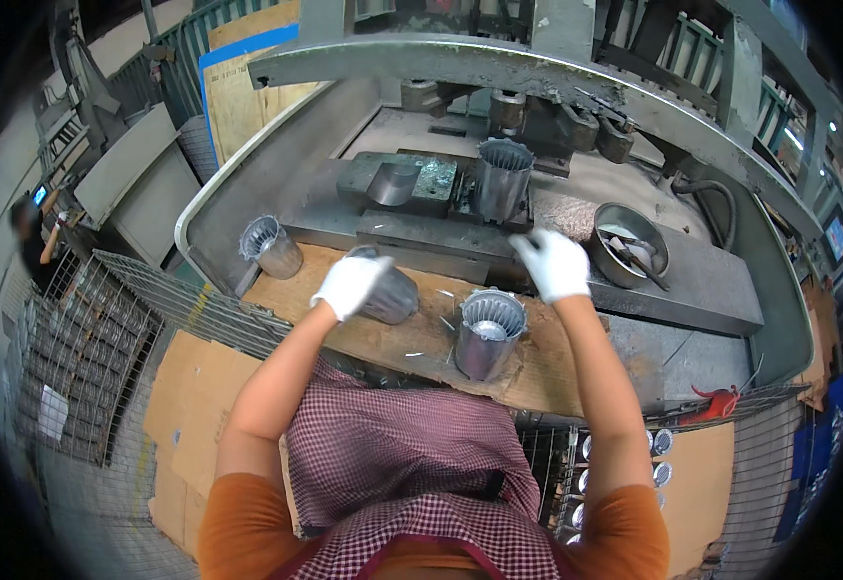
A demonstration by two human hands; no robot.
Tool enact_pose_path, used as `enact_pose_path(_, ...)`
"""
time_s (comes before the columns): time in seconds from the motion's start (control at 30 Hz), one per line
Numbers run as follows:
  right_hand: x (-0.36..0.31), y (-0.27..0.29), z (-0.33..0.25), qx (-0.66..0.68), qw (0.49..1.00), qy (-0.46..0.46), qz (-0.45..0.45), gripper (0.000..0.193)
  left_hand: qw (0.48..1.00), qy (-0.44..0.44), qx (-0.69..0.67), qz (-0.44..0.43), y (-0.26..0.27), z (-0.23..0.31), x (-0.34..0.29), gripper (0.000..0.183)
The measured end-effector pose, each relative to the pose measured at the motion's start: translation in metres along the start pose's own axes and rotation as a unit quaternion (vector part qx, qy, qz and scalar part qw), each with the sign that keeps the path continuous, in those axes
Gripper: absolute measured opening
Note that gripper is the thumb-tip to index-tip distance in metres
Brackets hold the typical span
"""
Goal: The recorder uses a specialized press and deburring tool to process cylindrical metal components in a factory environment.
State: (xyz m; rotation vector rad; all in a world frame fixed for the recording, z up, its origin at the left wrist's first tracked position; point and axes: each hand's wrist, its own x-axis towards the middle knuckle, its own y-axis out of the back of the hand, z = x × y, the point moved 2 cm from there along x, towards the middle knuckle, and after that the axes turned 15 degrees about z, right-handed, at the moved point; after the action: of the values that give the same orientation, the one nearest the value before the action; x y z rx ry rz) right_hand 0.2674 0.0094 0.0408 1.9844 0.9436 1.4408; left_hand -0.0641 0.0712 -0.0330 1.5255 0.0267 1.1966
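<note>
White-gloved left hand (pixel 351 286) grasps tilted grey metal cylinder (pixel 394 298), fingers curled. White-gloved right hand (pixel 557 266) free, fingers slightly parted, near upright ribbed grey cylinder (pixel 502 186).

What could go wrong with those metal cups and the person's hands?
The leaning cup at the left hand might slip or tip. The nearest cup looks jagged on top, so it might snag the right hand. Thin slivers on the wooden board could perhaps make a cup wobble.
</note>
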Motion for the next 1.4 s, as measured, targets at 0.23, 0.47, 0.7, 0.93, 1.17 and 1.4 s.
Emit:
enact_pose_path(0.23,-0.143,0.131,0.153,-0.11,0.974,-0.096,0.174,0.016,0.606,0.483,-0.606,0.179,0.051,0.004,0.034,0.025)
enact_pose_path(0.47,-0.177,0.163,0.178,-0.108,0.956,-0.2,0.186,0.022,0.816,0.369,-0.426,0.125,0.015,-0.01,0.113,0.052)
enact_pose_path(0.7,-0.186,0.158,0.192,-0.138,0.944,-0.189,0.234,0.022,0.965,0.26,0.005,-0.017,-0.043,-0.02,0.141,0.062)
enact_pose_path(0.93,-0.18,0.155,0.186,-0.141,0.938,-0.198,0.247,0.02,0.948,0.257,0.173,-0.076,-0.035,0.01,0.153,0.059)
enact_pose_path(1.17,-0.206,0.18,0.203,-0.265,0.859,-0.074,0.432,0.047,0.96,0.252,0.042,0.117,-0.018,0.056,0.086,0.07)
enact_pose_path(1.4,-0.241,0.184,0.252,-0.067,0.759,-0.507,0.403,0.059,0.916,0.183,-0.332,-0.133,-0.006,0.186,0.02,0.1)
